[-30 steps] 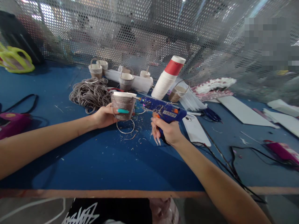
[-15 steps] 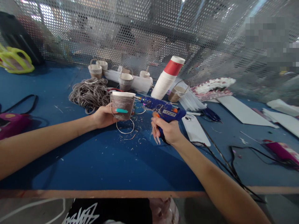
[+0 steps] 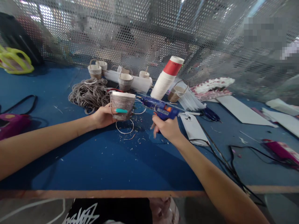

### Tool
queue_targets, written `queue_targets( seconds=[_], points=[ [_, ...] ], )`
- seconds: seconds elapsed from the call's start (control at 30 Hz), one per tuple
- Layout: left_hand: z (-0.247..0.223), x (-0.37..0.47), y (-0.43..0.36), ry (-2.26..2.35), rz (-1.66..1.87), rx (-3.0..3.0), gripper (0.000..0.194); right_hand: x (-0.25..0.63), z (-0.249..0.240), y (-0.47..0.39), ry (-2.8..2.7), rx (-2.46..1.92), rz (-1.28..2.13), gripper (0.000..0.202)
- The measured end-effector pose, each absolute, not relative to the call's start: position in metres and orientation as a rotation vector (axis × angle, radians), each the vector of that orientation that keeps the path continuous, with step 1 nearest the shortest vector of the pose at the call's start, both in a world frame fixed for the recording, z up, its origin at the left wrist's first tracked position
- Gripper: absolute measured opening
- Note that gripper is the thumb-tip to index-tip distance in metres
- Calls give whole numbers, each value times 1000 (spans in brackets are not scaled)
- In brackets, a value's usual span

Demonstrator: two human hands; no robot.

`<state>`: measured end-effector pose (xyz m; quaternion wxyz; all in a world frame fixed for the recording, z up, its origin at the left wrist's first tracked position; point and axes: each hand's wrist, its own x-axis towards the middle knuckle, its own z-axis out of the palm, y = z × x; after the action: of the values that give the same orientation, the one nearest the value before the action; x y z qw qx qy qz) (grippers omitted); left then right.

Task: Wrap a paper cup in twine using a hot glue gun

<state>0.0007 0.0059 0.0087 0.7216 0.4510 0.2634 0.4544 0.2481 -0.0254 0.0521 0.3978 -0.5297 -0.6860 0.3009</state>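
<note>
My left hand (image 3: 104, 116) grips a paper cup (image 3: 123, 104) wrapped in grey-brown cord, with its white rim uppermost. A turquoise nail shows on the thumb laid across the cup's side. In my right hand (image 3: 167, 126) is a blue hot glue gun (image 3: 160, 107), fingers wrapped round its handle near the orange trigger. Its nozzle points left at the upper part of the cup, close to the rim; a small gap seems to lie between them. A loose loop of cord (image 3: 125, 133) hangs or lies beneath the cup.
Behind the cup lies a heap of grey cord (image 3: 90, 95). Several small cord-wrapped cups with handles (image 3: 125, 81) stand at the back, near a leaning stack of paper cups (image 3: 164, 79). A white phone (image 3: 193, 129) and a black cable (image 3: 231, 168) are on the right.
The glue gun and my right hand have drawn slightly back from the cup's rim, and the gun's rear has dipped a little. My left hand and the cup have hardly moved.
</note>
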Motion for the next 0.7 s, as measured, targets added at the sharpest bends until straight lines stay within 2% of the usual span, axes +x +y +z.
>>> queue_targets(
  seconds=[0.1,0.17,0.23,0.37,0.53,0.7],
  points=[
    [8,4,4,624,1009,1033,57,256,49,-10,-1885,-1539,302,17],
    [9,8,2,674,1071,1095,59,264,44,1,-1984,-1722,83,32],
    [9,12,0,758,1187,1176,63,271,37,9,-2063,-1794,15,54],
    [10,16,-2,943,1354,1307,66,271,23,4,-2162,-1684,-102,67],
    [11,14,-1,1142,1444,1500,65,243,26,-30,-2004,-1424,-373,58],
    [15,14,-6,1302,1441,1823,65,227,40,-45,-2037,-941,-457,52]
  ],
)
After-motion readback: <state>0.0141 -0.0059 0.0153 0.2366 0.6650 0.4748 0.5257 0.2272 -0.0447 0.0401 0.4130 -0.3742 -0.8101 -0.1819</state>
